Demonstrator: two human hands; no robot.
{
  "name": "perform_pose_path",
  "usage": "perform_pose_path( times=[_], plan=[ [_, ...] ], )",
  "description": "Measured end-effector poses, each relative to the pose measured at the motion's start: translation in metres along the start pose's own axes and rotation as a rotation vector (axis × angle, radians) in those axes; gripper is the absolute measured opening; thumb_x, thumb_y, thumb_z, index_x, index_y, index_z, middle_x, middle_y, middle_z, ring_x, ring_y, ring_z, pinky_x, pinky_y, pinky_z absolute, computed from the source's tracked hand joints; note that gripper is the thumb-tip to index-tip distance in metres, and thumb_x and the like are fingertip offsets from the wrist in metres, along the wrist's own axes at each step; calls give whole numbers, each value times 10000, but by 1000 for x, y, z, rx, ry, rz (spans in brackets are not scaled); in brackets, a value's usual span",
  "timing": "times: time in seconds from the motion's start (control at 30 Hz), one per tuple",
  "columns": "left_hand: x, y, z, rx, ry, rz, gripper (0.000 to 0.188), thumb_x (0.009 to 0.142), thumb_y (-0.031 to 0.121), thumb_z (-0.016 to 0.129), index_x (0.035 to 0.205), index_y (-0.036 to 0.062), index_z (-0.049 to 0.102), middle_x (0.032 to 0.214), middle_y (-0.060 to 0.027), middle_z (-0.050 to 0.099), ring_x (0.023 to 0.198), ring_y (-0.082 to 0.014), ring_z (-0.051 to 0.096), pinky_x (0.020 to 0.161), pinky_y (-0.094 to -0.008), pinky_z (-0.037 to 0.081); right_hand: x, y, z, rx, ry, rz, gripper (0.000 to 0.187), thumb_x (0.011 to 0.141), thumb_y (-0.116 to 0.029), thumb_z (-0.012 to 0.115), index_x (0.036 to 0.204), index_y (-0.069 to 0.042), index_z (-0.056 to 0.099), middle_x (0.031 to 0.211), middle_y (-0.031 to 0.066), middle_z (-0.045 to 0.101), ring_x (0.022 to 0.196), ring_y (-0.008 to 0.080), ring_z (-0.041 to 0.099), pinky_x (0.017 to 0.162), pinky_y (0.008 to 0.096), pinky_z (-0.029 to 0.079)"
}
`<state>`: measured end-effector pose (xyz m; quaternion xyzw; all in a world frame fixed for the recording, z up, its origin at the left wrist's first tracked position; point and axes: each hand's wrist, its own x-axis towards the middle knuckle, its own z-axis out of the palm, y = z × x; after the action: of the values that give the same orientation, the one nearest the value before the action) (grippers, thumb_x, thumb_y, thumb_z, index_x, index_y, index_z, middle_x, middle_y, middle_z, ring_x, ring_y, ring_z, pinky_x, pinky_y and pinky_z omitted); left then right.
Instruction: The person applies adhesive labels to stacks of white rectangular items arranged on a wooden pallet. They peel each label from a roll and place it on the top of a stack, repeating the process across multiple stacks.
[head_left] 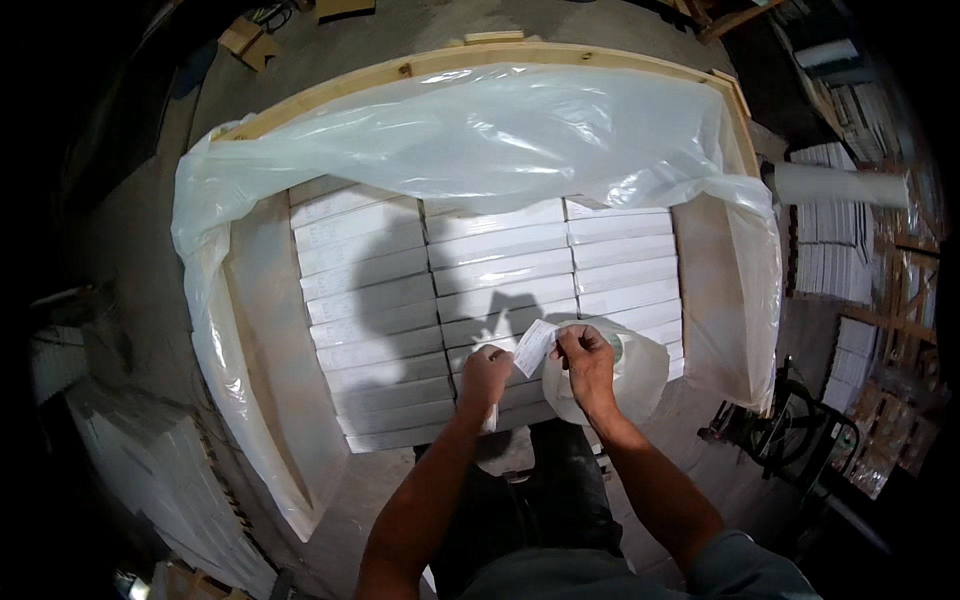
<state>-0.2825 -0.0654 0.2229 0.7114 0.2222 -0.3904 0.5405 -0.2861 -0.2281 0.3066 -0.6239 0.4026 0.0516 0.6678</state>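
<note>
Boxes (380,300), white, stacked in columns inside a film-lined crate (404,70); left hand (487,375), fingers curled nearly together at the lower left corner of a slip (535,348), its own hold unclear. Slip, white, tilted, between the hands above the boxes; right hand (588,362), thumb and fingertips pinched together on the slip's right edge; bag (642,375), pale, bunched behind that hand. Handling, as judged: pinch edges only, tension lightly against curl or crease, clear of the bag.
</note>
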Motion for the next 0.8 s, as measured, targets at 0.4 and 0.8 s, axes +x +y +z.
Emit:
perform_pose_path(
  times=[0.4, 0.8],
  plan=[
    [183, 36, -97, 479, 128, 444, 319, 878, 294, 545, 940, -11, 619, 919, -185, 657, 859, -331, 626, 788, -427, 478, 152, 87, 107, -6, 64, 67, 219, 819, -180, 712, 864, 10, 612, 752, 56, 619, 612, 134, 600, 508, 246, 415],
    [285, 66, -104, 949, 339, 562, 236, 911, 242, 517, 929, 27, 613, 985, -161, 659, 970, -332, 641, 867, -445, 496, 239, 128, 172, -350, 313, -112, 241, 811, -281, 650, 861, -46, 669, 840, 107, 684, 793, 275, 638, 752, 380, 488]
  ],
)
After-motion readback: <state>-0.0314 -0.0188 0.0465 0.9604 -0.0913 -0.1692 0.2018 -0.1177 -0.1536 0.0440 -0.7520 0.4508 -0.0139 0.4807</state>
